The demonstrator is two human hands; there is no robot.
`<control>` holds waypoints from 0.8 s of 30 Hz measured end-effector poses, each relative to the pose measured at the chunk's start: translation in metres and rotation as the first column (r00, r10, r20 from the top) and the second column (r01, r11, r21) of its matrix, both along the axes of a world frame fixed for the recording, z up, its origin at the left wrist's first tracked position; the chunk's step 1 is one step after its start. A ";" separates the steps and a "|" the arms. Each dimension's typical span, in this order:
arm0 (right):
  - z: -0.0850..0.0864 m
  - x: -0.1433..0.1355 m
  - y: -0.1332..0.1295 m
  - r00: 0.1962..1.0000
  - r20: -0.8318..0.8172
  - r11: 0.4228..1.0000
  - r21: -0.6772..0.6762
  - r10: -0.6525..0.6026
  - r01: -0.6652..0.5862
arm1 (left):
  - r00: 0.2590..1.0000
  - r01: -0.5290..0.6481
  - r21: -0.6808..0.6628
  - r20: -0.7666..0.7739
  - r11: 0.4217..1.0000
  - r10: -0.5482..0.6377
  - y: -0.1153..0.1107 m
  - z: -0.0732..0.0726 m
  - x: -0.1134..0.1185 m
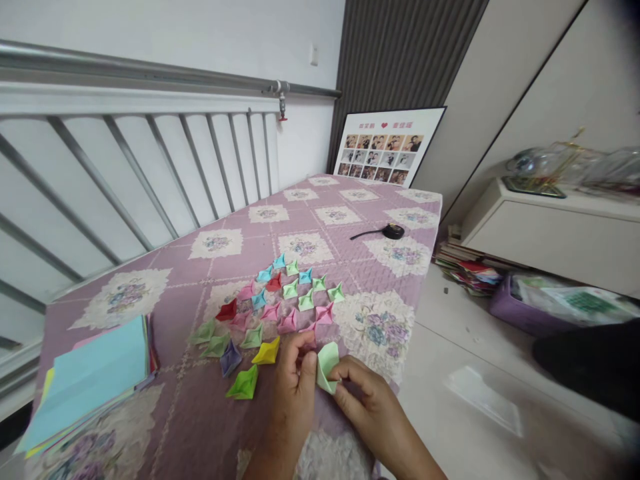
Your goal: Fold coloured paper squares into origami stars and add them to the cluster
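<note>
A pale green piece of folded paper (328,363) is held up between my hands just above the table, partly folded with a pointed top. My right hand (367,400) pinches its lower right corner between thumb and fingers. At the paper's left edge is my left hand (296,377), its fingers curled and thumb against that side; the exact grip is partly hidden. Beyond my hands stand several small folded paper boats in rows, among them a yellow boat (267,351), a bright green boat (243,383), a purple boat (231,360) and a red boat (274,283).
A stack of coloured paper sheets (100,363) lies at the left on the flowered tablecloth (175,400). Farther back rests a round black object with a strap (393,231). A photo board (387,147) leans at the far end; a radiator (150,173) borders the left side.
</note>
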State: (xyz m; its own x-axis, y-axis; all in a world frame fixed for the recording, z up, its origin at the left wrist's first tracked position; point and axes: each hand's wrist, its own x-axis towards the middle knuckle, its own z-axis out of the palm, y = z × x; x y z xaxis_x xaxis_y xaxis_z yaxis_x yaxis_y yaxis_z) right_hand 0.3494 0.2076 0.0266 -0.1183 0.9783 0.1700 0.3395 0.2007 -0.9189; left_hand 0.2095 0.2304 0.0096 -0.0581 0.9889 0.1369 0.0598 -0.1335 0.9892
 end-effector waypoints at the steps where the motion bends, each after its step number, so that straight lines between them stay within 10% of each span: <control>1: 0.001 0.001 0.000 1.000 -0.026 1.000 -0.024 0.001 -0.001 | 0.999 0.049 0.033 -0.020 0.998 -0.048 -0.001 0.002 -0.001; 9: -0.006 0.016 -0.003 0.990 -0.138 0.980 -0.196 -0.036 0.008 | 0.938 0.318 0.039 0.131 0.947 -0.320 0.005 -0.011 -0.006; 24: -0.019 0.004 0.004 0.907 -0.308 0.936 -0.296 -0.285 0.193 | 0.963 0.184 -0.207 0.232 0.961 -0.135 0.007 -0.014 0.008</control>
